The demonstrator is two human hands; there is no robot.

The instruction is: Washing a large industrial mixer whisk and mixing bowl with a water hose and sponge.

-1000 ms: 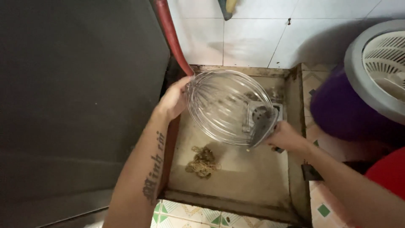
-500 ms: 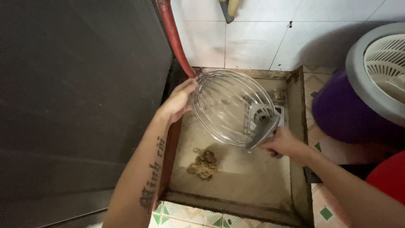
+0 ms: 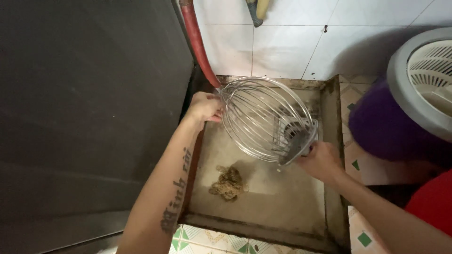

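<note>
I am observing both hands holding a large wire whisk (image 3: 263,120) over a sunken floor basin (image 3: 329,117). The left hand (image 3: 205,107) is gripping the whisk's rounded wire end; the right hand (image 3: 320,162) is closing around its hub end. Below the whisk, a tangled scouring pad (image 3: 229,182) is lying on the basin floor. A purple bucket (image 3: 386,127) is standing right of the whisk.

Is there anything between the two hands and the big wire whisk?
Nothing visible. The left hand grips the wire whisk at its rounded end, and the right hand holds its hub end. The whisk is held above the floor basin, where a brown scouring pad lies.
</note>
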